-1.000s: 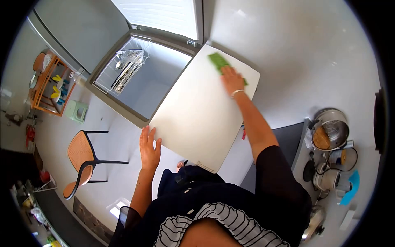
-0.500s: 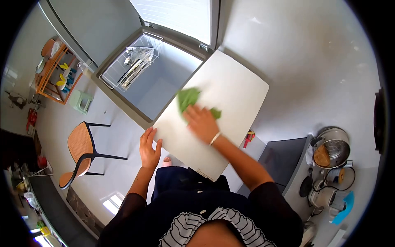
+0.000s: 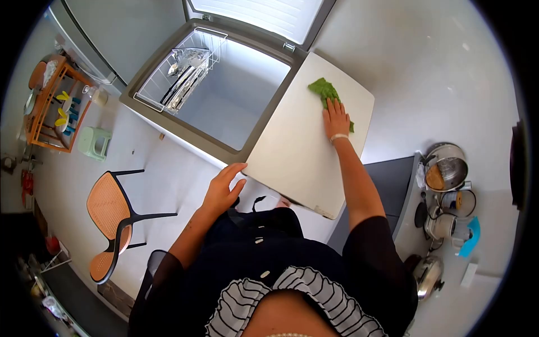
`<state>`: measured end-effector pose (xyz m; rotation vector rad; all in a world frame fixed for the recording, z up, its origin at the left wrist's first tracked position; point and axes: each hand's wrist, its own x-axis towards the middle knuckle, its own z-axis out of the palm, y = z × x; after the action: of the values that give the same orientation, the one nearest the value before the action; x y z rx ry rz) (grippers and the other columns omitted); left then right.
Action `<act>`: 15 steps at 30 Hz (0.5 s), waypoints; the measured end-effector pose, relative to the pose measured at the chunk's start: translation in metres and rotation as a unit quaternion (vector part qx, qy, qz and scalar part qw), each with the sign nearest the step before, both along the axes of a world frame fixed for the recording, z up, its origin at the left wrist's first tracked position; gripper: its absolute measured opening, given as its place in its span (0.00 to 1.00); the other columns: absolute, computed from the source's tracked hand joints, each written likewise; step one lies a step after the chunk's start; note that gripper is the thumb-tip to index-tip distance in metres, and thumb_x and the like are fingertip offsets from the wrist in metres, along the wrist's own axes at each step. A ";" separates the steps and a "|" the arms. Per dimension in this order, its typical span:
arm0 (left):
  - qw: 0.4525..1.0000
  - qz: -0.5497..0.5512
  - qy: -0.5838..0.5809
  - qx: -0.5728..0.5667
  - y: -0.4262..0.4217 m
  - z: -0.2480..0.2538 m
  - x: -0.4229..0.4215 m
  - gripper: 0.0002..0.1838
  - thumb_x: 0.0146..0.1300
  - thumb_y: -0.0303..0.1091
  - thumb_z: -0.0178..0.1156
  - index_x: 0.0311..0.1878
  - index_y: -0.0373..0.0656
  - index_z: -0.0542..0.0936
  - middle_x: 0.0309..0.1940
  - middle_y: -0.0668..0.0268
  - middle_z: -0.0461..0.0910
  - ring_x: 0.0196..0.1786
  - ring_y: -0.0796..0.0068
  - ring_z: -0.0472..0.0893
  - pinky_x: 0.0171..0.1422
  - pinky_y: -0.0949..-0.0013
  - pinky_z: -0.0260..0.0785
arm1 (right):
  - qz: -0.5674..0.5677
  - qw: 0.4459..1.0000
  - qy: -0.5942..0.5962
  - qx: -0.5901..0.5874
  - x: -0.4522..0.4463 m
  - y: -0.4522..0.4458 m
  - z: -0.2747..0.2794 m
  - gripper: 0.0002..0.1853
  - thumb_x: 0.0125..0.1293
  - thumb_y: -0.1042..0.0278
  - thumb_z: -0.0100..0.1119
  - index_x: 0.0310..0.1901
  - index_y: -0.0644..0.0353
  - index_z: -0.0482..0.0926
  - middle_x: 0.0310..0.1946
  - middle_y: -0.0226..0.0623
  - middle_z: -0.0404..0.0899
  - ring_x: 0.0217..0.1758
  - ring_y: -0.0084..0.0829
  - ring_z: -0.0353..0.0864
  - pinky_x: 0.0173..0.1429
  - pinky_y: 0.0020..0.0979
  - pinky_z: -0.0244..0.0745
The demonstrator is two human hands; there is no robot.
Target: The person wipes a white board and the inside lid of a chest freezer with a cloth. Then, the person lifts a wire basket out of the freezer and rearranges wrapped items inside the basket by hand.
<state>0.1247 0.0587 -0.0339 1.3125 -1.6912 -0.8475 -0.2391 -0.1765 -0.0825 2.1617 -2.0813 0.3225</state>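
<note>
A crumpled green cloth [image 3: 324, 89] lies on a flat white top [image 3: 303, 140] beside an open chest freezer [image 3: 224, 149]. My right hand [image 3: 337, 119] presses the cloth down near the top's far right part, its fingers close together and covering the middle of it. Cloth shows on both sides of the fingers. At the near left corner of the white top, my left hand [image 3: 222, 191] rests its fingertips on the edge, thumb apart, holding nothing. A wire basket [image 3: 216, 45] with silvery packages hangs inside the freezer's left end.
The freezer's raised lid [image 3: 269, 17] stands behind it. To the left are a woven chair [image 3: 110, 202], a green stool [image 3: 94, 143] and a wooden rack [image 3: 45, 121]. Pots [image 3: 446, 165] and other kitchenware line a dark cabinet [image 3: 387, 182] on the right.
My right hand has slid the cloth away from me and to the right across the white top. My left hand stays by the near left corner. The view has shifted.
</note>
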 end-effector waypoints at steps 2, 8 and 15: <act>1.000 -0.009 0.012 0.008 0.002 0.001 0.010 0.20 0.67 0.31 0.62 0.62 0.42 0.77 0.58 0.53 0.79 0.62 0.51 0.78 0.66 0.59 0.70 | -0.012 0.999 0.036 0.008 0.034 -0.016 0.004 0.26 0.77 0.50 0.42 0.74 0.42 0.66 0.75 0.35 0.63 0.78 0.41 0.60 0.74 0.53 0.59; 0.999 0.012 0.037 0.028 -0.006 -0.002 0.032 0.19 0.67 0.30 0.61 0.61 0.42 0.78 0.58 0.52 0.79 0.61 0.50 0.78 0.66 0.58 0.70 | 0.198 0.978 0.048 0.044 0.157 0.039 0.035 0.20 0.73 0.55 0.50 0.64 0.42 0.75 0.68 0.33 0.71 0.73 0.41 0.65 0.65 0.50 0.66; 0.997 -0.036 -0.012 -0.069 -0.043 0.013 0.012 0.19 0.67 0.29 0.60 0.60 0.39 0.77 0.60 0.52 0.77 0.64 0.49 0.75 0.68 0.56 0.67 | 0.343 0.930 -0.088 0.103 0.149 0.174 0.037 0.26 0.74 0.57 0.50 0.72 0.51 0.67 0.76 0.39 0.62 0.81 0.44 0.54 0.78 0.52 0.50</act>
<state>0.1368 0.0160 -0.0213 1.1796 -1.7925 -0.7450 -0.0904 -0.0026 -0.0459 3.0421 -1.3934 0.3805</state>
